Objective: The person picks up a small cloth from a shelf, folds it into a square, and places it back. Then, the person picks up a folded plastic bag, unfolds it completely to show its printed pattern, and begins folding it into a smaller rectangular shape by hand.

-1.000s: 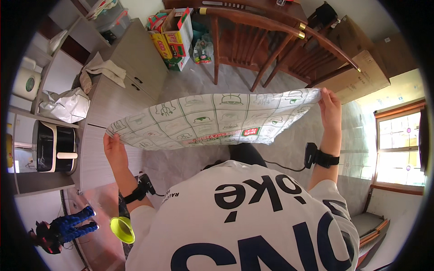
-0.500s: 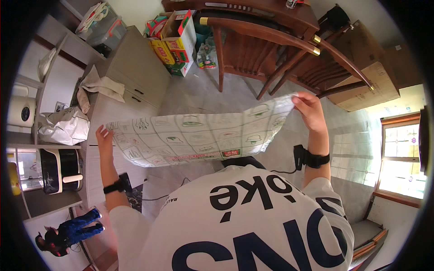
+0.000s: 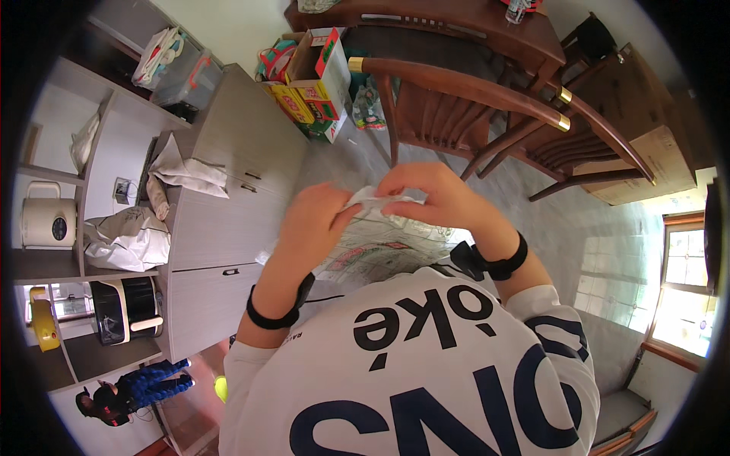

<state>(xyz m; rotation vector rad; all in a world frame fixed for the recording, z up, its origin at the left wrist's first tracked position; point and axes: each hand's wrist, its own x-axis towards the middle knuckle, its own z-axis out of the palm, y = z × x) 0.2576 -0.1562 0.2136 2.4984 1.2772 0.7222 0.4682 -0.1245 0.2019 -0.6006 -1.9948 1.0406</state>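
Note:
A thin white plastic sheet or bag (image 3: 372,247) with green and red print hangs crumpled in front of my chest. My left hand (image 3: 313,222) pinches its bunched top edge between thumb and fingers. Close beside it, my right hand (image 3: 435,196) grips the same edge, thumb and forefinger curved around a gap. The lower part of the plastic is partly hidden by my forearms and shirt. Black straps (image 3: 274,308) circle both wrists.
Wooden chairs (image 3: 464,91) stand ahead, with an open carton (image 3: 323,68) to their left. Grey cabinets (image 3: 236,144) and shelves bearing a black appliance (image 3: 141,308) line the left. Cardboard boxes (image 3: 646,163) are at right. Another person (image 3: 129,391) stands lower left.
My hands have come together from wide apart. The plastic, stretched out flat before, is now gathered and crumpled between them. The view has shifted slightly.

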